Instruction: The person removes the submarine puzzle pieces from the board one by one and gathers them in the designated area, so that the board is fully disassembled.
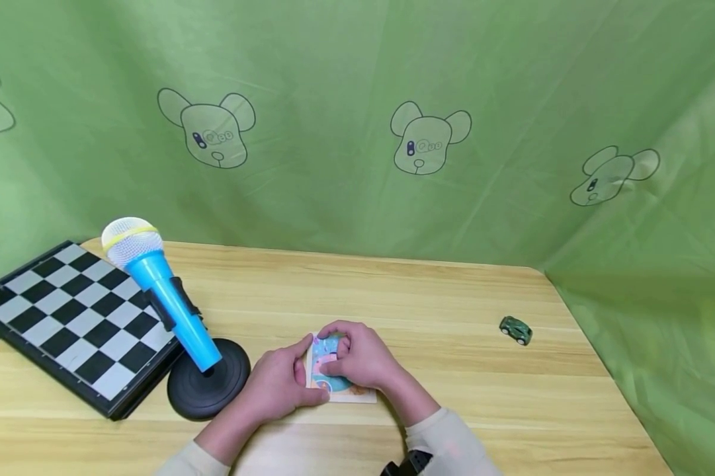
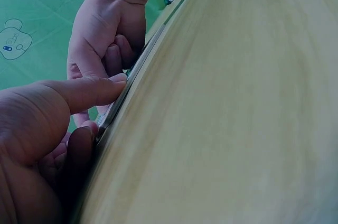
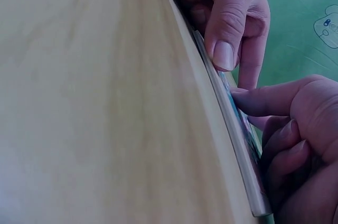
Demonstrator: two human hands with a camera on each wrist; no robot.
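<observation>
A small picture board (image 1: pixel 350 396) with a blue and pink cartoon print lies flat on the wooden table (image 1: pixel 482 403), near its front edge. My left hand (image 1: pixel 300 370) holds the board's left side, thumb against the near edge and index finger at the far corner. The left wrist view shows that thumb (image 2: pixel 100 89) laid on the thin board edge (image 2: pixel 138 65). My right hand (image 1: pixel 357 357) lies over the board's face with curled fingers. In the right wrist view its thumb (image 3: pixel 264 100) presses on the printed surface (image 3: pixel 244 126). Both hands hide much of the picture.
A blue toy microphone (image 1: pixel 155 291) leans on a round black base (image 1: pixel 208 387) just left of my hands. A black-and-white chessboard (image 1: pixel 71 317) sits at the far left. A small green toy car (image 1: pixel 515 330) stands at the right. Green cloth (image 1: pixel 357 132) hangs behind the table.
</observation>
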